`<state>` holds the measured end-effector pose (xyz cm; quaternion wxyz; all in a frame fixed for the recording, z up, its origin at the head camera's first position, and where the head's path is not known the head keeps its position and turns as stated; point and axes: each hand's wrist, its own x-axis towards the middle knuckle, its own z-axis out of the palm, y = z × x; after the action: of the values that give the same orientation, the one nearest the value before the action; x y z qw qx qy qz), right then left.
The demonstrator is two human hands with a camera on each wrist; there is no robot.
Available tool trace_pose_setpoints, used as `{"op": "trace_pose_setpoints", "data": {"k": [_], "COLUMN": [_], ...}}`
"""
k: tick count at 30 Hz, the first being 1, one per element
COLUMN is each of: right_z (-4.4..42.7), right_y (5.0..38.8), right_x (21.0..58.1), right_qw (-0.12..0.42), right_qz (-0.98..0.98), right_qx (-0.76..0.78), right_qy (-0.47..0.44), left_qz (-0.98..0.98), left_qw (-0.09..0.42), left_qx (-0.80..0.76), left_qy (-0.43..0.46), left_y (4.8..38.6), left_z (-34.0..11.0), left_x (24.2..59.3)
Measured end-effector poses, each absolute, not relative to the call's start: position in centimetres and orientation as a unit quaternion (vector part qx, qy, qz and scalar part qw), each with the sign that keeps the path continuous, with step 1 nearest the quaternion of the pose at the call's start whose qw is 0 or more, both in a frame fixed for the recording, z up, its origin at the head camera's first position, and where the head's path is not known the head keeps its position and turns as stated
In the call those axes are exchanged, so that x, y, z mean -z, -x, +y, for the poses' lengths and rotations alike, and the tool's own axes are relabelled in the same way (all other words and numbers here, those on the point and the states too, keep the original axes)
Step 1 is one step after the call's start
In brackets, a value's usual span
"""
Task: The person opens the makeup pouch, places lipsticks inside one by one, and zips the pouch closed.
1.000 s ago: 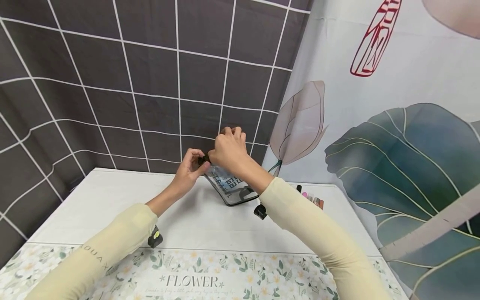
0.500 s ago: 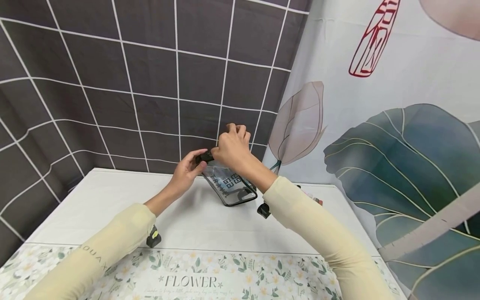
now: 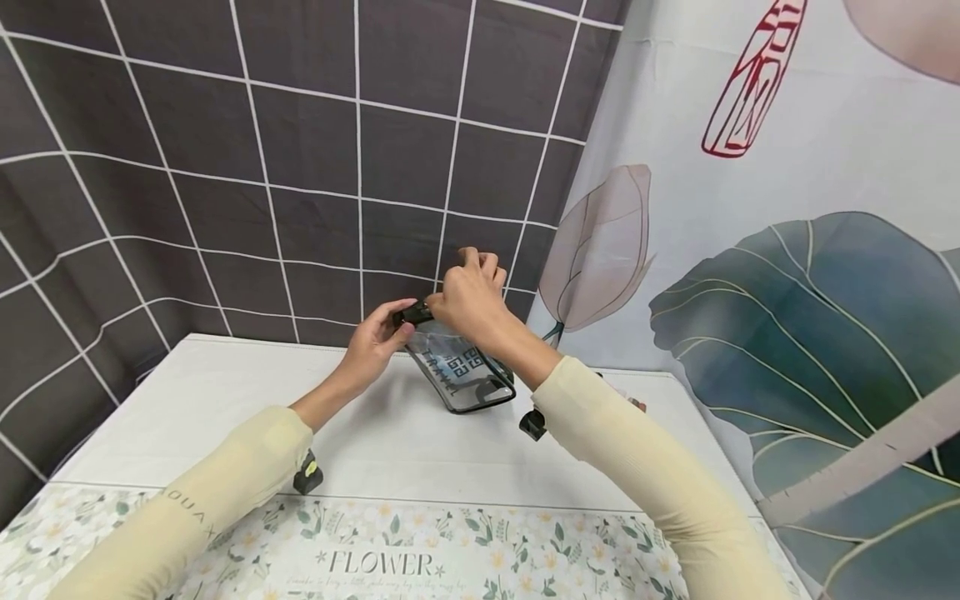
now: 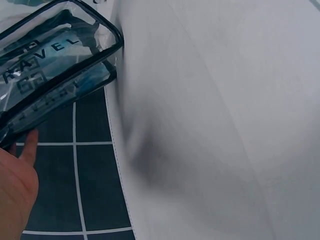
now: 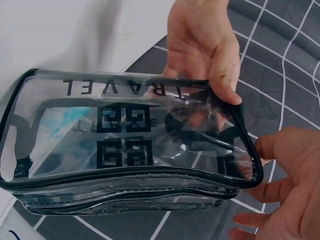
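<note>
A clear pouch with black edging (image 3: 453, 367) and the printed word TRAVEL tilts over the white table, its lower end close to the surface. My left hand (image 3: 373, 337) grips its upper left corner, thumb on the near face, as the right wrist view also shows. At the top edge, my right hand (image 3: 474, 302) pinches the other upper corner, fingers curled. In the right wrist view the pouch (image 5: 125, 135) looks see-through, with a zip along one long side; the right hand (image 5: 290, 180) is at its end. The left wrist view shows the pouch (image 4: 45, 65) above the left hand (image 4: 17, 190).
Small items (image 3: 637, 404) lie on the white table (image 3: 360, 458) at the right, mostly behind the right sleeve. A floral mat (image 3: 420, 533) covers the near edge. Behind the table hangs a dark grid cloth (image 3: 300, 150); a leaf-patterned cloth (image 3: 810, 308) hangs at the right.
My right hand has shifted slightly to the right along the pouch's top, showing more of the dark upper edge. The right forearm now hides more of the small items. The left hand has barely moved.
</note>
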<state>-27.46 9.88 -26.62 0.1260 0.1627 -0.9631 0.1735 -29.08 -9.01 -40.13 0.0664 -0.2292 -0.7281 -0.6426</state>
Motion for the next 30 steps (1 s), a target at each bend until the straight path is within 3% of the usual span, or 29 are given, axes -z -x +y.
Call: {"op": "trace_pose_setpoints", "data": {"k": [30], "right_z": [12.1], "right_y": [27.6], "right_x": [26.8], "right_qw": [0.122], "right_qz": [-0.96], "right_qx": [-0.208], "right_qy": [-0.14], "left_qz": [-0.735], "left_qw": [0.081], "left_qx": [0.636], "left_qy": [0.219], "left_y": [29.3], "left_z": [-10.2], "left_x": [41.3]}}
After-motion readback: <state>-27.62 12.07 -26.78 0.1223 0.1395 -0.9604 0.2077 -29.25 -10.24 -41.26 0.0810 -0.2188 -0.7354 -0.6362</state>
